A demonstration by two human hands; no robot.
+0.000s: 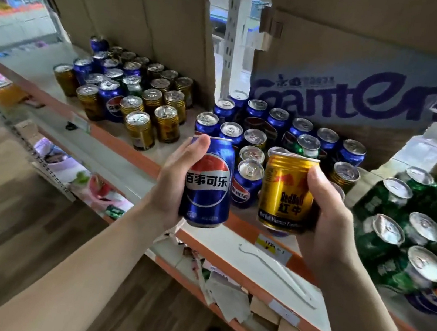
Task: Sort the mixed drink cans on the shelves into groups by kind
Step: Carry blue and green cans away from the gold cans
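My left hand (170,183) grips a blue Pepsi can (208,182) upright in front of the shelf edge. My right hand (326,215) holds a gold Red Bull can (287,192) beside it, also upright. Behind them the shelf (139,157) carries mixed cans. At the left stands a cluster of gold cans (162,117) with several blue ones (109,92) among them. The middle group is mostly blue cans (277,123), with a green one (306,146) and a few gold ones. Green cans (413,222) crowd the right end.
Tall cardboard sheets (149,13) and a printed carton (350,94) stand behind the cans. A grey upright post (232,34) splits the shelf. A lower shelf (235,289) holds papers and packets. Wooden floor (7,204) lies to the left.
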